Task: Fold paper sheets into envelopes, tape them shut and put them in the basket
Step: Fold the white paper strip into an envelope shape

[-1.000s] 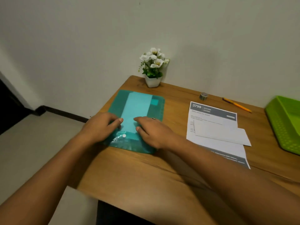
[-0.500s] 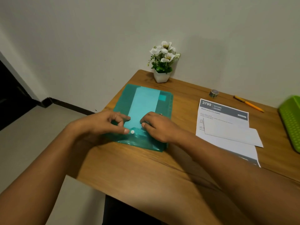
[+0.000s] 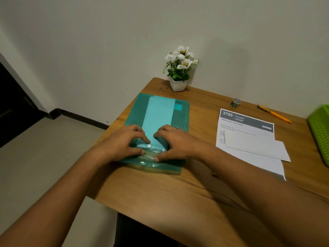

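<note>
Both hands are on the near end of the teal folder (image 3: 137,111), centre frame. The left hand (image 3: 122,143) has curled fingers and its thumb nipping the flap just left of the white snap (image 3: 149,146). The right hand (image 3: 176,143) does the same just right of it, thumb low on the glossy flap. Probably working the snap, open or shut unclear.

To do it well, keep the thumbs close to the snap, pull evenly from both sides, and hold the folder flat on the table (image 3: 160,196).

A pale paper sheet (image 3: 160,113) shows through the folder. Right of centre is a printed sheet (image 3: 247,125) with a folded white envelope (image 3: 256,145) lying on it. The tape roll (image 3: 235,102) and pencil (image 3: 275,116) sit above them. The green basket (image 3: 320,129) is at the right edge, and no envelope shows in the part in view.
</note>
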`<state>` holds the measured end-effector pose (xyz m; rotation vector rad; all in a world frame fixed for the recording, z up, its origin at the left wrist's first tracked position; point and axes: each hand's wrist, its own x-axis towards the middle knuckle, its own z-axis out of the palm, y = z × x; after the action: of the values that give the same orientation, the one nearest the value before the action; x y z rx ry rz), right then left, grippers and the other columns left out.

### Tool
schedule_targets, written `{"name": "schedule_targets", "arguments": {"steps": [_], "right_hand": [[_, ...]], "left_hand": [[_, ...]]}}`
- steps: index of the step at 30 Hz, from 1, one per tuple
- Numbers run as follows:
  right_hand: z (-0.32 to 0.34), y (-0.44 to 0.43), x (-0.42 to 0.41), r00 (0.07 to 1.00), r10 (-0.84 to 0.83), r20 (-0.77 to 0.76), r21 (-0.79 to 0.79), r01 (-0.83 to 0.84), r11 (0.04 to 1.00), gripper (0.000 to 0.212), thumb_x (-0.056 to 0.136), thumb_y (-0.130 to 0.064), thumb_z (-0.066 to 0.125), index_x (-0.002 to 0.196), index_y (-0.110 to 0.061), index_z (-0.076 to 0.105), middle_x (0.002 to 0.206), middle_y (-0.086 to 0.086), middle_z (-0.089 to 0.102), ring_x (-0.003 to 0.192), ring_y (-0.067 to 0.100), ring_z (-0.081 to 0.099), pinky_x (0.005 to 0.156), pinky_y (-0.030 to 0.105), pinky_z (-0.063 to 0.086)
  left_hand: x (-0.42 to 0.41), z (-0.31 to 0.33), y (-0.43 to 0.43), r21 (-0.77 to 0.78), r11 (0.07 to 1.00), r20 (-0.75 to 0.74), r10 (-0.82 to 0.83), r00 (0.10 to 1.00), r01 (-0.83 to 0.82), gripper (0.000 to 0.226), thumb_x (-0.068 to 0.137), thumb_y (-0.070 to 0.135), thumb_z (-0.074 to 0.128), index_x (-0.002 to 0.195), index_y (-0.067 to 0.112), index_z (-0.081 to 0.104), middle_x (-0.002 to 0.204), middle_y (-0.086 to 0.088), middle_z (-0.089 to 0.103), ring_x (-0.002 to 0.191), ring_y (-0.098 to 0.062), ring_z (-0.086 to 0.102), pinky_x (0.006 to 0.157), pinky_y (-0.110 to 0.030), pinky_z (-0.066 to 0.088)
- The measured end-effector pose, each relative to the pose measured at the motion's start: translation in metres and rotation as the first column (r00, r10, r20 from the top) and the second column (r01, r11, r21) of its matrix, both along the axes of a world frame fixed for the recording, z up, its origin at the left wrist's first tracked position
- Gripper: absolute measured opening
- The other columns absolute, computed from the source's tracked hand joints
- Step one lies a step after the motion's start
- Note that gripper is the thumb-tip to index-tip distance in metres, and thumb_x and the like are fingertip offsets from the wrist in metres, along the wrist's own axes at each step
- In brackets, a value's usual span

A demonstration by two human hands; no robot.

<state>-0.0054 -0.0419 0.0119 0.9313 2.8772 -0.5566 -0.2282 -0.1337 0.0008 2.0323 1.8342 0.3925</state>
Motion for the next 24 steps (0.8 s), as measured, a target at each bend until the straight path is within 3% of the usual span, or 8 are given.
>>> {"name": "schedule_targets", "arguments": {"steps": [4, 6, 7, 9, 11, 13, 18, 24], "right_hand": [[-0.006, -0.001, 0.002, 0.999, 0.026, -0.02, 0.088, -0.024, 0.996, 0.082, 0.083, -0.069, 0.07, 0.149, -0.026, 0.046, 0.15, -0.001, 0.047, 0.13, 0.019, 0.048, 0.103, 0.038, 0.046], [-0.009, -0.001, 0.003, 0.999, 0.039, -0.035, 0.122, -0.035, 0.992, 0.079, 0.084, -0.07, 0.068, 0.147, -0.028, 0.047, 0.146, -0.001, 0.051, 0.126, 0.02, 0.051, 0.101, 0.039, 0.049], [-0.011, -0.001, 0.004, 0.998, 0.042, -0.051, 0.131, -0.035, 0.991, 0.076, 0.084, -0.069, 0.067, 0.146, -0.03, 0.046, 0.143, -0.001, 0.054, 0.123, 0.019, 0.053, 0.098, 0.04, 0.051], [-0.013, -0.004, 0.004, 0.993, 0.048, -0.108, 0.145, -0.032, 0.989, 0.066, 0.088, -0.063, 0.066, 0.142, -0.035, 0.041, 0.136, -0.002, 0.059, 0.116, 0.019, 0.057, 0.088, 0.038, 0.053], [-0.015, -0.008, 0.005, 0.981, 0.06, -0.187, 0.18, -0.026, 0.983, 0.052, 0.094, -0.051, 0.065, 0.136, -0.038, 0.038, 0.129, -0.002, 0.063, 0.108, 0.02, 0.061, 0.079, 0.036, 0.053], [-0.015, -0.012, 0.007, 0.963, 0.082, -0.257, 0.237, -0.019, 0.971, 0.042, 0.096, -0.037, 0.064, 0.129, -0.038, 0.039, 0.126, -0.002, 0.063, 0.101, 0.023, 0.063, 0.076, 0.04, 0.056], [-0.013, -0.014, 0.004, 0.965, 0.14, -0.224, 0.318, -0.063, 0.946, 0.019, 0.097, -0.033, 0.066, 0.113, -0.032, 0.056, 0.121, -0.003, 0.061, 0.097, 0.021, 0.064, 0.074, 0.042, 0.06], [-0.009, -0.011, 0.002, 0.969, 0.115, -0.221, 0.303, -0.044, 0.952, 0.018, 0.101, -0.031, 0.06, 0.112, -0.021, 0.071, 0.119, 0.0, 0.066, 0.101, 0.022, 0.065, 0.076, 0.036, 0.056]], "left_hand": [[0.009, -0.004, -0.002, 0.169, 0.985, -0.193, -0.004, 0.981, 0.037, 0.022, 0.095, 0.046, 0.066, 0.115, 0.041, 0.072, 0.133, 0.015, 0.06, 0.128, -0.007, 0.051, 0.119, -0.044, 0.029], [0.013, -0.01, -0.005, 0.242, 0.969, -0.234, 0.006, 0.972, 0.052, 0.024, 0.099, 0.042, 0.059, 0.116, 0.032, 0.073, 0.128, 0.01, 0.068, 0.122, -0.012, 0.059, 0.12, -0.047, 0.03], [0.015, -0.012, -0.006, 0.27, 0.962, -0.221, 0.027, 0.975, 0.035, 0.027, 0.1, 0.04, 0.056, 0.116, 0.027, 0.073, 0.121, 0.006, 0.072, 0.113, -0.016, 0.065, 0.113, -0.046, 0.039], [0.019, -0.015, -0.007, 0.314, 0.949, -0.192, 0.085, 0.978, -0.021, 0.028, 0.102, 0.039, 0.051, 0.116, 0.023, 0.07, 0.105, 0.001, 0.074, 0.093, -0.021, 0.067, 0.087, -0.042, 0.055], [0.021, -0.016, -0.005, 0.336, 0.939, -0.188, 0.143, 0.972, -0.073, 0.023, 0.104, 0.038, 0.047, 0.113, 0.026, 0.065, 0.093, 0.002, 0.072, 0.079, -0.02, 0.063, 0.068, -0.041, 0.054], [0.022, -0.016, -0.003, 0.363, 0.927, -0.204, 0.179, 0.962, -0.095, 0.019, 0.105, 0.038, 0.044, 0.106, 0.027, 0.059, 0.083, 0.003, 0.067, 0.069, -0.019, 0.058, 0.06, -0.039, 0.051], [0.026, -0.021, -0.005, 0.42, 0.9, -0.183, 0.214, 0.96, -0.12, 0.014, 0.103, 0.034, 0.049, 0.101, 0.024, 0.059, 0.08, 0.002, 0.066, 0.066, -0.021, 0.058, 0.054, -0.034, 0.045], [0.027, -0.025, -0.01, 0.429, 0.892, -0.133, 0.217, 0.967, -0.141, 0.015, 0.103, 0.035, 0.054, 0.105, 0.023, 0.064, 0.09, 0.002, 0.071, 0.078, -0.024, 0.065, 0.06, -0.037, 0.05]]}}
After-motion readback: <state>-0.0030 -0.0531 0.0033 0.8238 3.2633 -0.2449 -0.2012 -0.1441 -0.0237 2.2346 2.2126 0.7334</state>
